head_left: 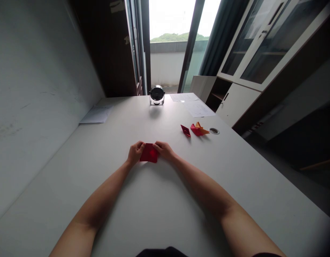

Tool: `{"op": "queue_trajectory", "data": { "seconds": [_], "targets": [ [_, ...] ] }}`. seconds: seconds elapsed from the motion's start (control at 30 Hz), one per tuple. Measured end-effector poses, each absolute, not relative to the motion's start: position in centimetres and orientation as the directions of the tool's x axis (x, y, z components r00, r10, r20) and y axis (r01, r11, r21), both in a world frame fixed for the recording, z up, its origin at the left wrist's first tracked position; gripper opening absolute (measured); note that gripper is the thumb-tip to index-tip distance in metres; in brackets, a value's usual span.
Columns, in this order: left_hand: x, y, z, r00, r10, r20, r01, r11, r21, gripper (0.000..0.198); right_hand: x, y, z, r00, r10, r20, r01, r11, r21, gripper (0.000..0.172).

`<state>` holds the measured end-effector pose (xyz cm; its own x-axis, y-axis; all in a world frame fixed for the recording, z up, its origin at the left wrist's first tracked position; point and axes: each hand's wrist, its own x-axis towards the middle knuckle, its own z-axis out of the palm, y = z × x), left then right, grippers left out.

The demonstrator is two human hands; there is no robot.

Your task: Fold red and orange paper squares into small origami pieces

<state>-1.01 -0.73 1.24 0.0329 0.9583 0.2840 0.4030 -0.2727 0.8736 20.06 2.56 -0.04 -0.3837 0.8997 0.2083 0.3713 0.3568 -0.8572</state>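
A red sheet of paper (148,153), roughly square, is held up between my two hands over the white table (154,200). My left hand (135,151) pinches its upper left corner, thumb on the side facing me. At the upper right corner my right hand (164,149) grips it the same way. The lower edge of the paper hangs free and looks slightly curved. Fingers behind the paper are hidden. To the right, beyond my right hand, lie a small red folded paper piece (185,131) and a cluster of red and orange folded paper (199,129).
A round black device on a stand (157,94) is at the table's far end. Printed sheets (198,107) lie at the far right, a paper stack (96,114) by the left wall. A cable hole (214,131) sits near the right edge. Cabinets (242,96) stand at right.
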Motion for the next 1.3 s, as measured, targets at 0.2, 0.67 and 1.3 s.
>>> {"op": "queue_trajectory", "data": {
  "seconds": [0.2,0.67,1.3],
  "targets": [
    [-0.94,-0.69,1.32,-0.001,0.959,0.284,0.399,-0.26,0.879,0.038,20.06,2.7,-0.11,-0.304,0.928,0.215,0.332,0.315,-0.889,0.049],
    [-1.16,-0.47,1.12,-0.005,0.96,0.279,0.396,-0.255,0.882,0.038,20.07,2.77,-0.37,-0.293,0.927,0.235,0.292,0.32,-0.901,0.045],
    [-1.15,-0.36,1.01,-0.003,0.963,0.268,0.394,-0.245,0.886,0.037,20.03,3.13,-0.68,-0.263,0.935,0.239,0.279,0.31,-0.909,0.036]
  ]
}}
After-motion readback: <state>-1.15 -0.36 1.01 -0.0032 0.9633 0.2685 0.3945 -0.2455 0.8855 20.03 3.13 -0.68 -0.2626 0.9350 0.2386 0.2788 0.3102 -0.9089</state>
